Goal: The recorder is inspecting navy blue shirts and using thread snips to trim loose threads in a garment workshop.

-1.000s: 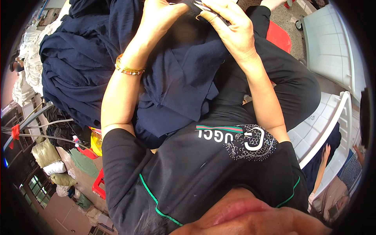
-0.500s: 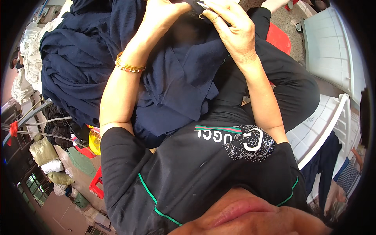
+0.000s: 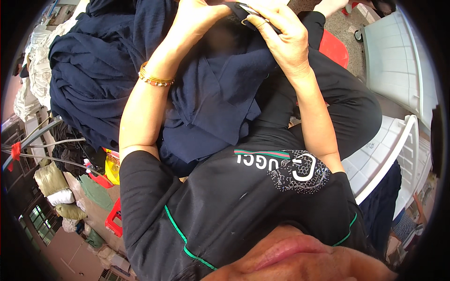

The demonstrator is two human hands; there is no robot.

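Navy fabric (image 3: 206,112) lies heaped over my lap and spreads up to the left. My left hand (image 3: 197,18), with gold bracelets at its wrist, grips an edge of this cloth at the top of the view. Its fingertips are partly cut off by the frame. Close by on the right, my right hand (image 3: 286,40) is closed around small thread snips (image 3: 249,9), the pale metal blade pointing toward the left thumb. The dark cloth edge lies between the two hands. Most of the snips is hidden by my fingers.
White plastic crates (image 3: 391,61) stand to the right, one with dark cloth over its side. A red stool (image 3: 333,49) shows beyond my knee. White cloth piles (image 3: 40,70), metal tubes (image 3: 33,138) and stuffed sacks (image 3: 51,180) are on the left.
My right hand has shifted slightly to the right and down with the snips. The left hand has barely moved and keeps its grip on the cloth.
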